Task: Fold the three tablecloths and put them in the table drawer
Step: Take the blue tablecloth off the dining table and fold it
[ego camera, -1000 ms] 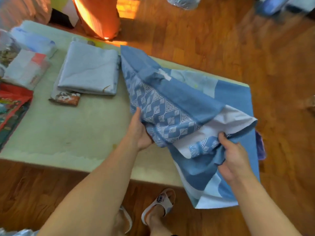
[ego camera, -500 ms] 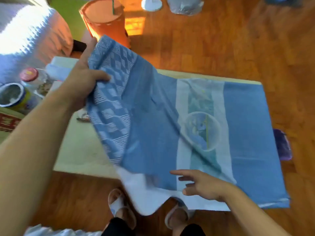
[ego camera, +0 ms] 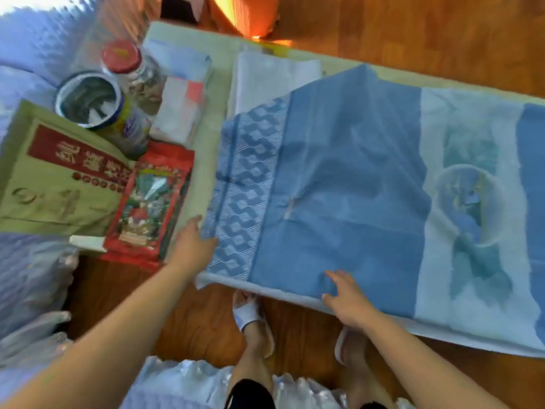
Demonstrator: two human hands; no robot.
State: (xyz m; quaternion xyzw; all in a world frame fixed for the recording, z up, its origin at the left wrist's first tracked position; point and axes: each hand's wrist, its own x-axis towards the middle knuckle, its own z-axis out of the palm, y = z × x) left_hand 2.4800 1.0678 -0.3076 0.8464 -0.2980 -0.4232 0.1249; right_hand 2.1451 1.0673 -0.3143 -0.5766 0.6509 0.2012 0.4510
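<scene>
two tablecloths (ego camera: pixel 339 187), two jars (ego camera: pixel 88 98), two hands (ego camera: pixel 348 299)

Table (ego camera: pixel 206 149): blue tablecloth (ego camera: pixel 348 184) spread; folded cloth (ego camera: pixel 274 75), jar (ego camera: pixel 129 69), tin (ego camera: pixel 94 101).
</scene>
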